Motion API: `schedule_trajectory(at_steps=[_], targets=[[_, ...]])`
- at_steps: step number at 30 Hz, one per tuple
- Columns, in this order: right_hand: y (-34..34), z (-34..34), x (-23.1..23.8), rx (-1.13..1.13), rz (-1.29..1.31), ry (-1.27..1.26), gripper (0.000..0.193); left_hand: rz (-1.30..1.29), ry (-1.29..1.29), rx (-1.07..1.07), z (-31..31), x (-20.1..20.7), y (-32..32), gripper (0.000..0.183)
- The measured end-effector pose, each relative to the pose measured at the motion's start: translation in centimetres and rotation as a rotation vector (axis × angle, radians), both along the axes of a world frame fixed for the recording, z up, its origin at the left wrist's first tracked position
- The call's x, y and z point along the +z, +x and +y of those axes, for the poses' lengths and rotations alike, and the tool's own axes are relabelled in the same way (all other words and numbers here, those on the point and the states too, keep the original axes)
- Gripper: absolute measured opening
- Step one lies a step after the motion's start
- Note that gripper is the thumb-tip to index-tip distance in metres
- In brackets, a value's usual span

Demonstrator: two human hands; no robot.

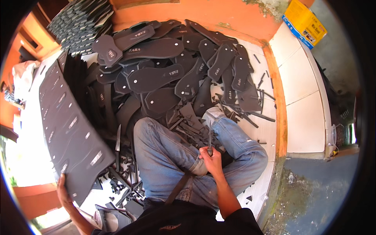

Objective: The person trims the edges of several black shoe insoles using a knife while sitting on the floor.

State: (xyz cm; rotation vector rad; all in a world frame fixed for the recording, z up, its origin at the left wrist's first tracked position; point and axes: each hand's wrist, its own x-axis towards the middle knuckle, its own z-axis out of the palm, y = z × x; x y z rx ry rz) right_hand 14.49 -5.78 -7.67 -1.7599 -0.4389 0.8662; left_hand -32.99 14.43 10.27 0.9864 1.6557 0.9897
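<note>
My left hand (64, 191) grips the lower edge of a large dark grey foam sheet (74, 125), which bears rows of small pale printed marks. The sheet slants up and away on my left side. Over my crossed legs, my right hand (212, 159) is closed round the handle of a knife (210, 138), its narrow blade pointing away from me. Beyond my knees lies a heap of dark cut-out sandal soles (152, 49) with pale printing. Another blade (118, 137) stands beside my left knee, its handle hard to make out.
Dark foam offcuts (188, 127) are scattered between my legs and left of them. A tall stack of cut sheets (84, 23) stands at the far left. On the right are a raised tiled ledge (305, 105) and a yellow and blue box (304, 23). An orange wall (203, 13) closes the back.
</note>
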Motion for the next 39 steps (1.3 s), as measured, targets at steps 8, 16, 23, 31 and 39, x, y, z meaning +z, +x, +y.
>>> schedule_trajectory(at_steps=[8, 16, 23, 31, 39], targets=[[-9.9, 2.6, 6.0, -0.071, 0.579, 0.465, 0.029, -0.717, -0.265, -0.209, -7.4, -7.9, 23.7, 0.014], [-0.8, -0.4, 6.7, -0.235, 0.52, 0.334, 0.019, -0.843, -0.107, -0.053, -4.0, -9.9, 24.6, 0.021], [14.6, -11.5, 7.2, -0.392, 0.287, 0.184, 0.029, -0.814, 0.089, 0.026, 5.9, -8.0, 14.4, 0.029], [24.6, -14.0, 10.7, -0.665, 0.102, 0.607, 0.033, -1.023, -0.293, -0.15, -6.0, -10.1, 28.9, 0.035], [14.2, -10.2, 6.8, -0.684, -0.113, 0.088, 0.02, -1.098, -0.605, -0.233, -17.3, -17.5, 41.4, 0.034]])
